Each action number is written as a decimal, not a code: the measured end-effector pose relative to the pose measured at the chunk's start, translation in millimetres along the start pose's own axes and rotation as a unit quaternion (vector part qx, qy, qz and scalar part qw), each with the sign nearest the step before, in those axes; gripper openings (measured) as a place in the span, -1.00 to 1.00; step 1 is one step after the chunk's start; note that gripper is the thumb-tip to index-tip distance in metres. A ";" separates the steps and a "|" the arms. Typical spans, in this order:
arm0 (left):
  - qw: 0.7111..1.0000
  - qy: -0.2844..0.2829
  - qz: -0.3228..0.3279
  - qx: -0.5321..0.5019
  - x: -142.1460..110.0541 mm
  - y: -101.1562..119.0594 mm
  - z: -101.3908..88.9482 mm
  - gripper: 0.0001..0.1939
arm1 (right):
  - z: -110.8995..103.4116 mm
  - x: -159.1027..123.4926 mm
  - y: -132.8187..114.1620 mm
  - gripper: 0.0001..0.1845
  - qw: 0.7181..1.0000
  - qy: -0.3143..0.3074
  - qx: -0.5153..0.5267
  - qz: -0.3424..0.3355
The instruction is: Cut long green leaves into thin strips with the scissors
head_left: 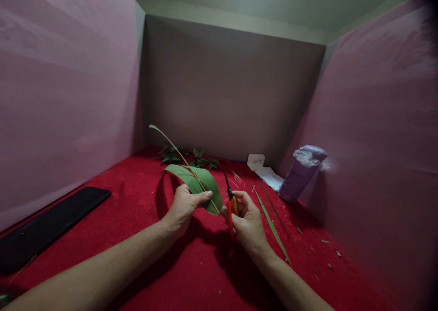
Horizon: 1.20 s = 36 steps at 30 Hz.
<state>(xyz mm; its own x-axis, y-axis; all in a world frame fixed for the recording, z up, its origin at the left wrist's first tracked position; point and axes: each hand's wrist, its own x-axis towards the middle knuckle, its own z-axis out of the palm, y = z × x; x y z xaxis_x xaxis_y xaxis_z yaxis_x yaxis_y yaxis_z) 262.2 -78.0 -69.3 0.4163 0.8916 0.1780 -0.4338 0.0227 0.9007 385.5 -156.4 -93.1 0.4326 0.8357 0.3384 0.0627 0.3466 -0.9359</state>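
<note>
My left hand (185, 206) grips a broad green leaf (209, 185) together with a thin stem (176, 149), the thumb pressing on top. The leaf arches over to the left, and the stem crosses it, its tip pointing up and left. In my right hand (249, 222) is a pair of scissors (231, 210) with red and yellow handles and dark blades pointing up and away. The fingertips of that hand are close to the lower end of the leaf; whether they touch it I cannot tell. Both hands are above the red cloth (191, 274).
Leafy sprigs (198, 158) lie at the back. To the right are thin sticks (237, 177), a long leaf strip (272, 224), white papers (269, 177) and a purple plastic-wrapped package (303, 173). A black flat board (51, 224) lies left. Pink walls (68, 73) enclose the sides.
</note>
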 end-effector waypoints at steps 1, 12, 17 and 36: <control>1.000 -0.003 0.000 -0.002 -0.4 0.2 0.4 -0.65 | -0.3 0.2 -0.8 -0.65 1.000 0.002 -0.002 0.002; 0.999 0.026 -0.021 -0.011 0.6 7.5 0.6 -0.67 | 1.2 -1.6 -12.3 -0.64 0.999 -0.017 0.009 0.040; 0.996 0.075 0.000 -0.048 7.5 16.5 -4.0 -0.70 | -3.0 2.6 -4.1 -0.56 0.998 -0.022 -0.014 0.060; 0.982 0.119 0.071 -0.126 12.1 35.7 -7.0 -0.69 | -4.8 -9.3 -21.1 -0.82 0.894 -0.087 -0.437 -0.040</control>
<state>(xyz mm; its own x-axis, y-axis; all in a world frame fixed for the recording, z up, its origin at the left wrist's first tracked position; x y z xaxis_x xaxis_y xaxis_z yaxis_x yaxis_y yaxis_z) 246.1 -63.2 -37.7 0.1518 0.9735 0.1712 -0.6705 -0.0259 0.7414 384.5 -173.6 -77.0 0.2527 0.9034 0.3463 0.7996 0.0065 -0.6005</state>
